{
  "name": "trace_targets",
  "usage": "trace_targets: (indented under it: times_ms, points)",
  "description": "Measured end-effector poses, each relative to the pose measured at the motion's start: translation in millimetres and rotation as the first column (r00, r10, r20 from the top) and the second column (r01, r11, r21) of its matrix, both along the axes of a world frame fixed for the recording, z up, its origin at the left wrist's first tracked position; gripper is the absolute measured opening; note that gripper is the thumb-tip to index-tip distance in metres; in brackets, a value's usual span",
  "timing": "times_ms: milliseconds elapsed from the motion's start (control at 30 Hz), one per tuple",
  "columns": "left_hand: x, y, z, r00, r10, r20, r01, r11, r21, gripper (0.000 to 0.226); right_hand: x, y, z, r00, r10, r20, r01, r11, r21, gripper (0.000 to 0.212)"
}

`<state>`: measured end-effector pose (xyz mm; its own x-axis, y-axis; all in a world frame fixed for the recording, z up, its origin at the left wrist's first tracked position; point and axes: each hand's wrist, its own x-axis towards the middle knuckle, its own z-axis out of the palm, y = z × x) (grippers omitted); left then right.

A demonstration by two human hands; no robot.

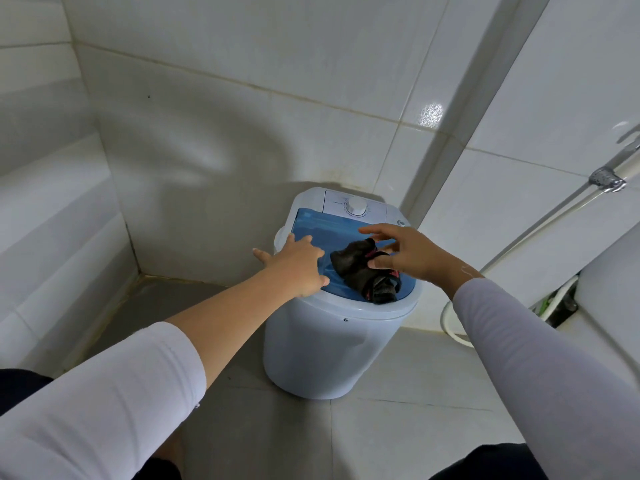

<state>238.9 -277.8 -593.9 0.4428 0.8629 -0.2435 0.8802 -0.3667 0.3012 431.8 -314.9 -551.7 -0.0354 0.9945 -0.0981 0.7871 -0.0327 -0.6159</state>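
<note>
A small white washing machine [329,348] stands on the floor in a tiled corner, its blue see-through lid [322,226] shut. A dark bundle of cloth [360,268], black with a bit of red, lies on the right half of the lid. My left hand [298,263] rests flat on the lid's left edge with fingers spread. My right hand [405,254] hovers over the bundle, thumb touching its top and fingers extended above it. A white dial [357,206] sits on the panel behind the lid.
White tiled walls close in behind and to the left. A shower hose and metal fitting [604,180] run down the right wall. A white fixture [609,296] fills the right edge. Grey floor tiles [263,427] lie in front of the machine.
</note>
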Motion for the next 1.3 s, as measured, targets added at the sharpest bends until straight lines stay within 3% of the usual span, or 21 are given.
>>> trace_targets:
  times_ms: [233, 400, 500, 700, 800, 1067, 1300]
  points:
    - [20, 8, -5, 0.972, -0.01, 0.235, 0.005, 1.0, 0.023, 0.041, 6, -1, 3, 0.971, -0.177, -0.159, 0.167, 0.983, -0.077, 0.026]
    - [22, 15, -12, 0.931, -0.009, 0.366, -0.006, 0.999, 0.039, 0.033, 2, 7, -7, 0.98, -0.196, -0.043, 0.196, 0.981, -0.007, 0.028]
    - [20, 21, -17, 0.9, -0.009, 0.436, 0.002, 1.0, 0.017, 0.028, 2, 11, -9, 0.983, -0.181, -0.01, 0.181, 0.983, 0.023, 0.013]
    - [19, 24, -9, 0.869, -0.041, 0.493, 0.008, 0.998, 0.069, 0.003, 6, 10, 3, 0.913, -0.242, -0.328, 0.265, 0.964, 0.028, 0.02]
    - [21, 24, -4, 0.846, -0.073, 0.529, 0.023, 0.995, 0.1, 0.009, 8, 8, 12, 0.892, -0.236, -0.386, 0.277, 0.959, 0.053, 0.025]
    - [19, 29, 32, 0.722, -0.082, 0.687, 0.042, 0.996, 0.075, 0.005, 5, 14, 40, 0.949, -0.225, -0.223, 0.253, 0.962, 0.107, 0.045]
    - [-6, 58, 95, 0.754, -0.097, 0.65, -0.029, 0.983, 0.181, 0.005, -11, 35, 81, 0.971, -0.154, -0.181, 0.188, 0.965, 0.186, 0.042]
